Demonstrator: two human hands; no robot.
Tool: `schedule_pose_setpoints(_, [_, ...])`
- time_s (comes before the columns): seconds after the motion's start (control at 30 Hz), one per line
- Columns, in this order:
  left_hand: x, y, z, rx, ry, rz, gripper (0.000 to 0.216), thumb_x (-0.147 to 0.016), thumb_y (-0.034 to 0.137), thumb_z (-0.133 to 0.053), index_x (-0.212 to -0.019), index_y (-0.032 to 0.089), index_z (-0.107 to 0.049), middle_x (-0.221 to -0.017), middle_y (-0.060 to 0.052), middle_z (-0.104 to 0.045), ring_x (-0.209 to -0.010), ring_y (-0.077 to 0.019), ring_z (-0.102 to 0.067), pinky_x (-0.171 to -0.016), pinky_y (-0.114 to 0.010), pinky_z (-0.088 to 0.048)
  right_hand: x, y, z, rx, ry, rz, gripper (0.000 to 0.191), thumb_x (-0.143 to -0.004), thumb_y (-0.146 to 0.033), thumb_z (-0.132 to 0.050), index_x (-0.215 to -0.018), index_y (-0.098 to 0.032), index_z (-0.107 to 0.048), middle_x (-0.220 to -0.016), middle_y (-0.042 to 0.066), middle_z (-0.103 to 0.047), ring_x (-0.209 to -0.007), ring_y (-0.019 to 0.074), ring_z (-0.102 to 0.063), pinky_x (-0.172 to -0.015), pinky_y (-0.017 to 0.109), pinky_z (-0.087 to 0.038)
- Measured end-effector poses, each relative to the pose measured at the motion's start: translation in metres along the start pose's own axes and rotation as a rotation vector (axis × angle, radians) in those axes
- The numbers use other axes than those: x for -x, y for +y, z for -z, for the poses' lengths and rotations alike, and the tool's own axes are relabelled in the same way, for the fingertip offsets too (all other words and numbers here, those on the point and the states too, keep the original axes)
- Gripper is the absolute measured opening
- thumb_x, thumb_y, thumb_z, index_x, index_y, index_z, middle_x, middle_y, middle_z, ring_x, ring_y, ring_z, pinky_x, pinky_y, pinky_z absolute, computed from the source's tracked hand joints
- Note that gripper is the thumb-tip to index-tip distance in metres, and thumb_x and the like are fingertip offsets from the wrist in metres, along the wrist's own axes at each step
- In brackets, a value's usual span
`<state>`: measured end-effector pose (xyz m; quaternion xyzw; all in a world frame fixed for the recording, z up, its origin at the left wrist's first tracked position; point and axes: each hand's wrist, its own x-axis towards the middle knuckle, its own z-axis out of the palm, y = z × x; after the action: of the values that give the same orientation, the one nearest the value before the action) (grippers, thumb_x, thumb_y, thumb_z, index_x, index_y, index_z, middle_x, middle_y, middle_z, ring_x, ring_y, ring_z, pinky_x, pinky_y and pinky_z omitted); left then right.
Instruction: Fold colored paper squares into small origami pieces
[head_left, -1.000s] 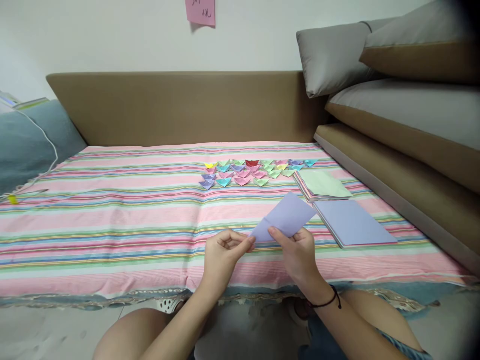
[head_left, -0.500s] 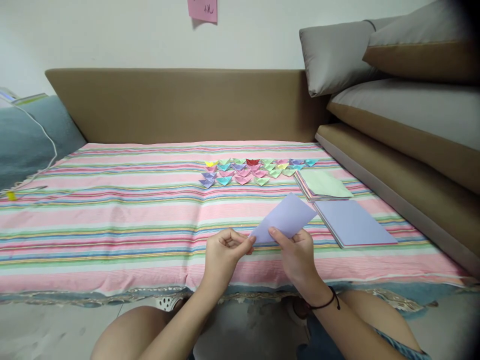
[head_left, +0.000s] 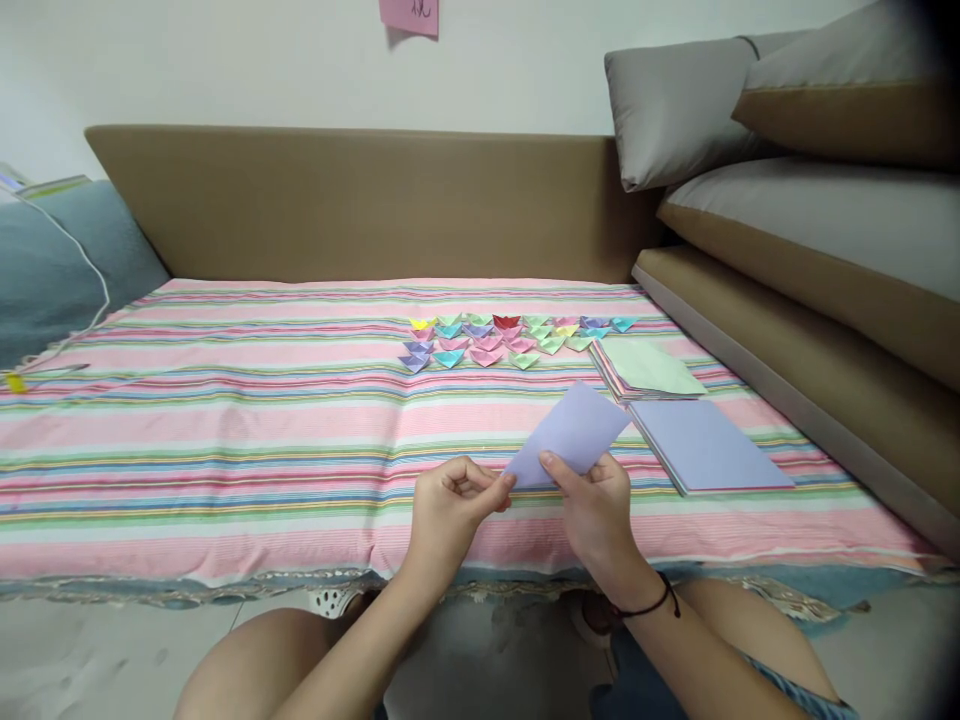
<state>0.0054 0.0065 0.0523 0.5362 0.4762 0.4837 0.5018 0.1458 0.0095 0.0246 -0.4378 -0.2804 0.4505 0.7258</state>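
A purple sheet of paper point(head_left: 577, 425), seemingly folded to a rectangle, is held tilted above the striped cloth. My left hand point(head_left: 457, 505) pinches its near left corner between thumb and fingers. Along the lower edge, my right hand point(head_left: 596, 510) grips it, thumb on top and fingers underneath. Beyond the hands lie rows of small folded paper boats point(head_left: 487, 343) in pink, green, blue, purple, yellow and red. To the right sit a stack of purple-topped paper point(head_left: 712, 447) and, behind it, a pile topped with light green paper point(head_left: 652, 368).
The striped cloth point(head_left: 225, 430) covers a low seat with a brown backrest point(head_left: 360, 205). Grey and brown cushions point(head_left: 810, 230) are piled at the right. A white cord point(head_left: 94, 270) runs down at the left, near a yellow object point(head_left: 15, 383). A pink note point(head_left: 410, 15) hangs on the wall.
The view has shifted slightly. Both hands keep their hold on the purple paper, which has barely moved.
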Motion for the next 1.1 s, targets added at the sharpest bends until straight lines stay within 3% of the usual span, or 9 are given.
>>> schedule_pose_setpoints(0.2, [-0.002,-0.003,-0.002,0.153,-0.059,-0.015,0.025,-0.069,0.024,-0.071,-0.068,0.017,-0.047,-0.055,0.003,-0.060,-0.053,-0.0103,-0.058,-0.053,-0.020,-0.046,-0.001,-0.005,-0.002,-0.024,-0.044,0.000,0.036,-0.057,-0.019,-0.078,-0.085,-0.019,-0.056,-0.070,-0.003,-0.064,-0.061,0.0112,-0.056,-0.057,0.025,-0.046])
schedule_pose_setpoints(0.4, [-0.001,-0.006,-0.016,0.310,-0.081,0.051,0.054,-0.062,0.017,-0.075,-0.096,0.024,-0.034,-0.073,0.002,-0.067,-0.063,-0.0119,-0.062,-0.057,-0.020,-0.047,0.001,-0.003,-0.002,0.003,-0.035,-0.009,0.032,-0.060,-0.022,-0.077,-0.084,-0.018,-0.056,-0.070,-0.003,-0.063,-0.062,0.0107,-0.054,-0.057,0.024,-0.044])
schedule_pose_setpoints(0.67, [0.001,-0.002,-0.027,0.340,0.044,0.074,0.052,-0.063,0.018,-0.075,-0.093,0.023,-0.033,-0.062,0.004,-0.066,-0.053,-0.0115,-0.061,-0.057,-0.022,-0.049,0.003,-0.003,-0.005,-0.068,-0.049,-0.076,0.030,-0.061,-0.021,-0.077,-0.083,-0.018,-0.056,-0.070,-0.004,-0.060,-0.064,0.0095,-0.052,-0.058,0.023,-0.042])
schedule_pose_setpoints(0.83, [-0.002,0.001,-0.026,0.322,0.007,0.064,0.050,-0.064,0.020,-0.075,-0.089,0.023,-0.032,-0.055,0.006,-0.064,-0.050,-0.0115,-0.060,-0.055,-0.022,-0.048,0.000,-0.005,-0.004,-0.083,-0.031,-0.070,0.034,-0.059,-0.019,-0.078,-0.085,-0.018,-0.056,-0.068,-0.005,-0.059,-0.061,0.0092,-0.051,-0.056,0.022,-0.042])
schedule_pose_setpoints(1.1, [-0.006,0.004,-0.020,0.319,-0.085,0.047,0.043,-0.072,0.028,-0.069,-0.095,0.023,-0.033,-0.061,0.002,-0.068,-0.063,-0.0177,-0.068,-0.069,-0.031,-0.052,-0.009,-0.012,-0.005,-0.075,0.002,-0.057,0.039,-0.056,-0.020,-0.078,-0.089,-0.018,-0.057,-0.079,-0.002,-0.064,-0.069,0.0136,-0.057,-0.064,0.028,-0.046])
